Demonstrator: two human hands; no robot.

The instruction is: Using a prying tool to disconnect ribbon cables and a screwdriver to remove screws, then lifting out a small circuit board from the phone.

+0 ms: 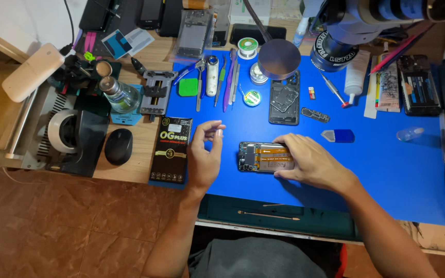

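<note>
An opened phone (257,156) with its back cover off lies flat on the blue work mat (387,164), orange flex cables showing. My right hand (310,160) rests on the phone's right half, fingers pressing it down. My left hand (205,154) hovers just left of the phone, thumb and fingertips pinched together; whether something tiny sits between them cannot be told. A black flat box (171,149) lies beside my left hand.
Tweezers and pry tools (217,77) lie at the mat's far edge, with a second opened phone (285,100), a blue plastic pick (339,136), a white bottle (355,74) and a microscope head (356,25). A black mouse (118,146) and tape dispenser (73,135) sit left.
</note>
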